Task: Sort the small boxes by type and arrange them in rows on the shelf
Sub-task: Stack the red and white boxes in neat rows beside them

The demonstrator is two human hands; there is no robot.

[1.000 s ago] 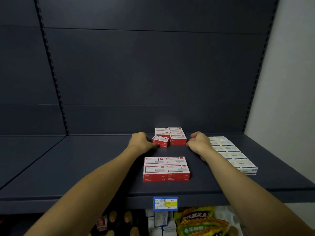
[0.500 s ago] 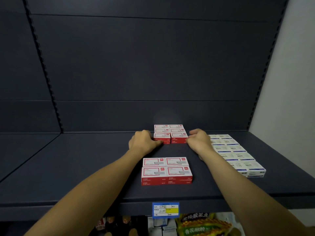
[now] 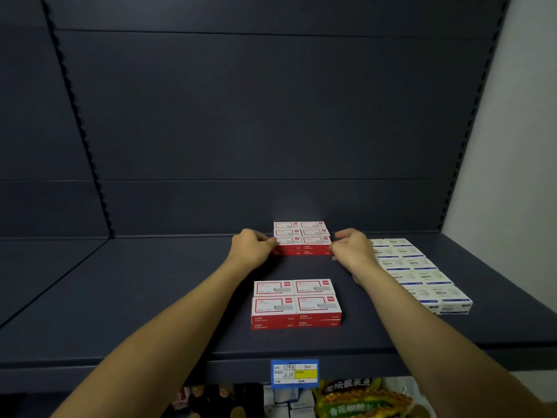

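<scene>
Dark blue panelled shelving back (image 3: 271,116), slotted uprights (image 3: 78,125); pale wall (image 3: 512,131) at right; dim, possibly overhead light.

far red boxes (image 3: 301,238): red-and-white small boxes, flat, two columns, stacked two high, at the shelf's far centre against the back panel
near red boxes (image 3: 297,303): same type, flat, two-by-two block, two high, near the front edge
white boxes (image 3: 419,273): white with blue stripe, flat, two columns running near to far, right side
shelf (image 3: 135,297): dark blue-grey, level

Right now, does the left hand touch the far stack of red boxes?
Touching. The head view shows the left hand fingertips against the left side of the far stack of red boxes.
</scene>
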